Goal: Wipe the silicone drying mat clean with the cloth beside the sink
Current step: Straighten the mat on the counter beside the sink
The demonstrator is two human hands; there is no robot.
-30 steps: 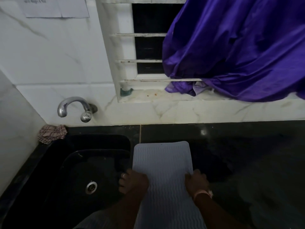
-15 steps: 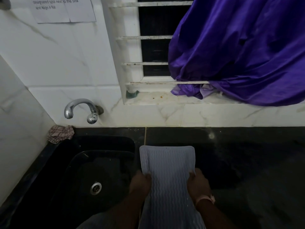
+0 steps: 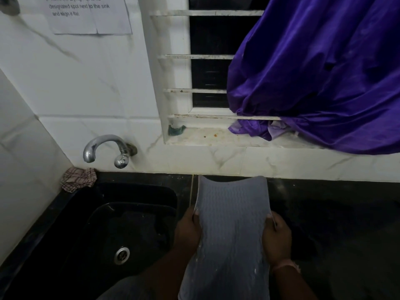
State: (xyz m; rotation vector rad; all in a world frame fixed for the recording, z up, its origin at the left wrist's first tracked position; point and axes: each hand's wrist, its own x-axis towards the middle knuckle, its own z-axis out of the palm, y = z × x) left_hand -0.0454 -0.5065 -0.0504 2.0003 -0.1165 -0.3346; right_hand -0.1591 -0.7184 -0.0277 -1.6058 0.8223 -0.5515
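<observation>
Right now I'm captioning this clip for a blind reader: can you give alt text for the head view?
Both hands, left hand and right hand, grip the side edges of a grey drying mat, bowing it above the dark counter beside a black sink. A checked cloth lies untouched at the sink's far left corner, under the tap.

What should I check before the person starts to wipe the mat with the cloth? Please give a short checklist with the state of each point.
1. Silicone drying mat lies flat on the counter: not ok, it is bowed and held up.
2. Left hand free to take the cloth: not ok, it grips the mat's left edge.
3. Right hand free: not ok, it grips the right edge.
4. Checked cloth within sight: ok, it sits at the sink's far left corner, under the tap.
5. Cloth is damp or clean: cannot tell.
</observation>
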